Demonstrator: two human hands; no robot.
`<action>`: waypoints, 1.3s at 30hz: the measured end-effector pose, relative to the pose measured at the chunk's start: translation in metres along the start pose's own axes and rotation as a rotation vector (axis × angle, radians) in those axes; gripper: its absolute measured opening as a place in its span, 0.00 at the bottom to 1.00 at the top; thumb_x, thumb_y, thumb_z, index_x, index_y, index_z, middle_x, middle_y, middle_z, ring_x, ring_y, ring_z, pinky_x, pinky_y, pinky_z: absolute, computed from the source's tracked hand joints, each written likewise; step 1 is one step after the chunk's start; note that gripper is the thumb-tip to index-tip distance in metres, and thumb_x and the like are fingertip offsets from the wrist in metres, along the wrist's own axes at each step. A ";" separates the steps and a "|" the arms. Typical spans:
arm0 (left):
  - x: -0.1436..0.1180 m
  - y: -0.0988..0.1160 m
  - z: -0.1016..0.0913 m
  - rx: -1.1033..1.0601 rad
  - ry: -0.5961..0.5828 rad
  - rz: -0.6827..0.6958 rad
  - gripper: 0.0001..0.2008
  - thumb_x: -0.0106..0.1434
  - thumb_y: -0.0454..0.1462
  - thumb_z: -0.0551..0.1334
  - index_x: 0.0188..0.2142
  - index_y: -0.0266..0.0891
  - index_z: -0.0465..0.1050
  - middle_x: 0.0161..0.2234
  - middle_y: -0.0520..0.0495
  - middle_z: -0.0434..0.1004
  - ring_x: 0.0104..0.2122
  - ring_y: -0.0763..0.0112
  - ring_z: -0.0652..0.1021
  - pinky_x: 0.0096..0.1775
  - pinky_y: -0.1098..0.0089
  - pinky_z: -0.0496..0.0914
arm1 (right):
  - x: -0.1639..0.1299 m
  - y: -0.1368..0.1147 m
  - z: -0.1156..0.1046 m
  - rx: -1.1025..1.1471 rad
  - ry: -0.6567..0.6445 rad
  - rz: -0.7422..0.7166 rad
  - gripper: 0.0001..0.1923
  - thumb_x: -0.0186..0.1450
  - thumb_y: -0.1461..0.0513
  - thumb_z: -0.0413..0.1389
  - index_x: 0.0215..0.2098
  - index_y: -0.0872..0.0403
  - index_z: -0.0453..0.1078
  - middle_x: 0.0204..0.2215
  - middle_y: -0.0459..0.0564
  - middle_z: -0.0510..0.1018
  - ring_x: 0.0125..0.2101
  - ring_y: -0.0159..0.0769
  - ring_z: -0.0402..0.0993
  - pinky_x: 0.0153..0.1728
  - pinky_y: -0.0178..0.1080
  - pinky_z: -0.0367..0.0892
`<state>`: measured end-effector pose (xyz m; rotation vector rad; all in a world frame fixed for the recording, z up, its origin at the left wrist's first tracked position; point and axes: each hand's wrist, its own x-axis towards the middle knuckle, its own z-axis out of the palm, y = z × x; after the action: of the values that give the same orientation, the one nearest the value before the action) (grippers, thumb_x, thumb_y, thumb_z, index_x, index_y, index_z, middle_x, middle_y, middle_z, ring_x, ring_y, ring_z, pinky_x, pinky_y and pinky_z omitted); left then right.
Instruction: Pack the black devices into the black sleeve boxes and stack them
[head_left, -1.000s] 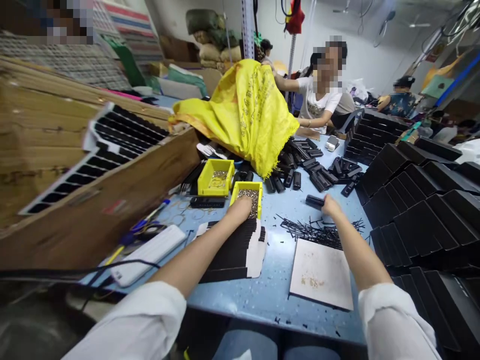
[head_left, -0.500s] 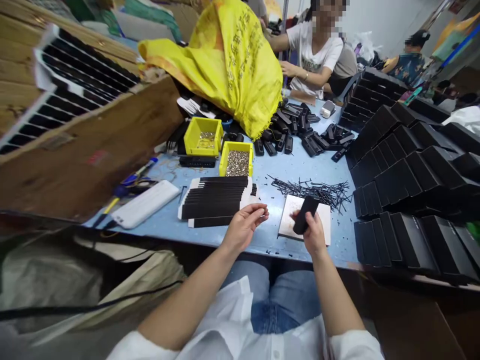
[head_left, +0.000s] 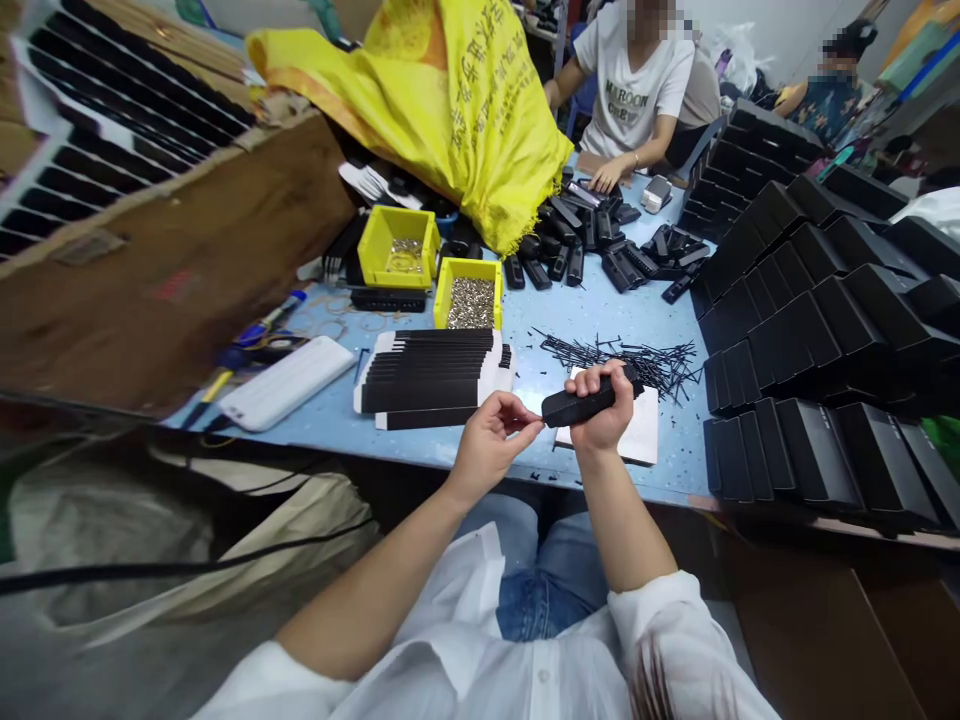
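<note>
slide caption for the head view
At a blue table, right hand grips a black object, left hand at its end.

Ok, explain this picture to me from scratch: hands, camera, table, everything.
There's no machine here, just a person's two bare hands, seen by a camera worn on their head, looking forward and down. The right hand grips a black case; the left hand has its fingertips at the case's end, though anything pinched there is too small to tell. On the blue table lie yellow bins, overlapping black card pieces, thin black sticks and a white board.
</note>
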<state>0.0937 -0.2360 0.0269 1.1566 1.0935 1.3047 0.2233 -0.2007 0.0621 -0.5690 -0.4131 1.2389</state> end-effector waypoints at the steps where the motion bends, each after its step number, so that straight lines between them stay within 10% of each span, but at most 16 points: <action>1: -0.001 -0.001 0.001 -0.007 0.000 0.003 0.14 0.52 0.33 0.69 0.30 0.39 0.63 0.27 0.54 0.74 0.29 0.77 0.77 0.37 0.75 0.73 | 0.000 0.000 -0.002 0.009 0.018 0.001 0.11 0.59 0.55 0.54 0.30 0.51 0.56 0.18 0.37 0.57 0.19 0.26 0.57 0.26 0.32 0.61; 11: -0.004 -0.001 0.009 0.108 -0.015 0.135 0.12 0.55 0.33 0.68 0.30 0.39 0.62 0.28 0.55 0.72 0.30 0.77 0.77 0.37 0.74 0.72 | 0.000 -0.002 -0.019 -0.013 0.243 -0.028 0.13 0.58 0.55 0.53 0.28 0.51 0.53 0.18 0.36 0.56 0.18 0.24 0.56 0.26 0.32 0.61; 20: -0.001 -0.001 0.003 0.034 -0.074 0.076 0.14 0.54 0.32 0.68 0.32 0.40 0.60 0.27 0.55 0.72 0.30 0.76 0.77 0.39 0.73 0.73 | -0.006 -0.008 -0.005 -0.103 0.145 -0.047 0.12 0.59 0.54 0.52 0.29 0.51 0.54 0.18 0.36 0.56 0.18 0.26 0.58 0.25 0.33 0.63; 39: -0.027 -0.030 0.015 0.105 0.004 0.033 0.11 0.59 0.37 0.66 0.39 0.40 0.67 0.36 0.49 0.76 0.36 0.71 0.79 0.41 0.69 0.74 | -0.016 0.003 -0.031 -0.091 0.364 -0.023 0.13 0.57 0.54 0.53 0.27 0.51 0.54 0.18 0.36 0.56 0.18 0.25 0.57 0.24 0.32 0.63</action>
<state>0.1126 -0.2615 -0.0025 1.2546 1.1614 1.2879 0.2349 -0.2214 0.0357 -0.8481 -0.1685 1.0703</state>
